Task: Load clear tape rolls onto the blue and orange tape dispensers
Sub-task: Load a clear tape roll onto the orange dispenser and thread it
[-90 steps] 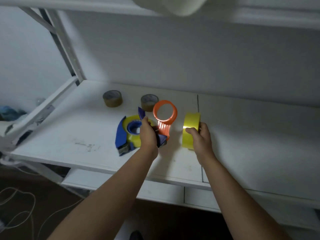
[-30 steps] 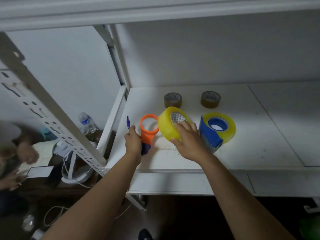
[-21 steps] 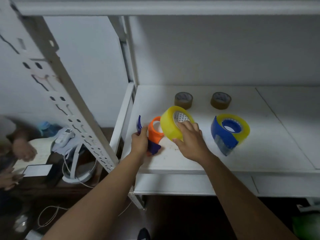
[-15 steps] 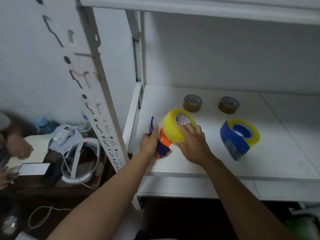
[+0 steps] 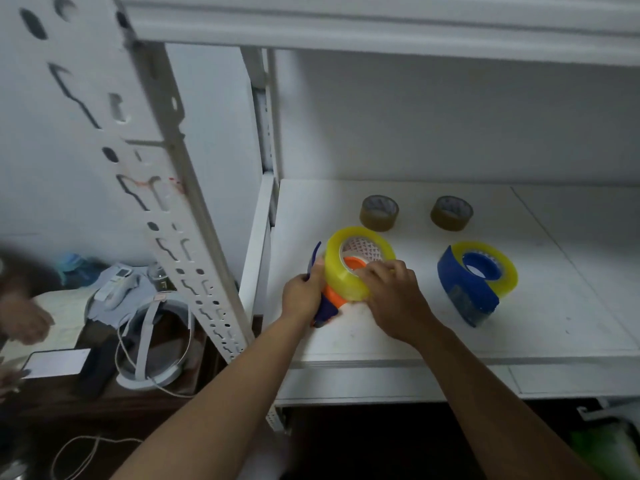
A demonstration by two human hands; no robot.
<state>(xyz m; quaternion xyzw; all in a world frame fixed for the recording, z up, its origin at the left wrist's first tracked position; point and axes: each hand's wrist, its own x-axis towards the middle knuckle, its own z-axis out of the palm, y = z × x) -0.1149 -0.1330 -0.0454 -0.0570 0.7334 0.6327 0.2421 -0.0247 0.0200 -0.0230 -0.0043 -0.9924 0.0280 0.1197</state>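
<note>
My left hand [image 5: 302, 295] grips the orange tape dispenser [image 5: 335, 299] by its dark blue handle, near the shelf's front left corner. My right hand [image 5: 394, 303] holds a yellowish clear tape roll [image 5: 341, 271] around the dispenser's orange core [image 5: 354, 262]; the core shows inside the roll's hole. To the right, the blue tape dispenser [image 5: 465, 291] lies on the shelf with a clear tape roll [image 5: 506, 271] around its hub.
Two small brown tape rolls [image 5: 379, 213] [image 5: 451, 213] sit at the back of the white shelf [image 5: 540, 327]. A perforated white upright [image 5: 145, 161] stands left. Below left, a headset [image 5: 152, 341], a phone [image 5: 55, 363] and another person's hand [image 5: 24, 320].
My right hand has brought the tape roll left and pushed it over the orange dispenser's core. The view has swung left, so the blue dispenser now lies farther right.
</note>
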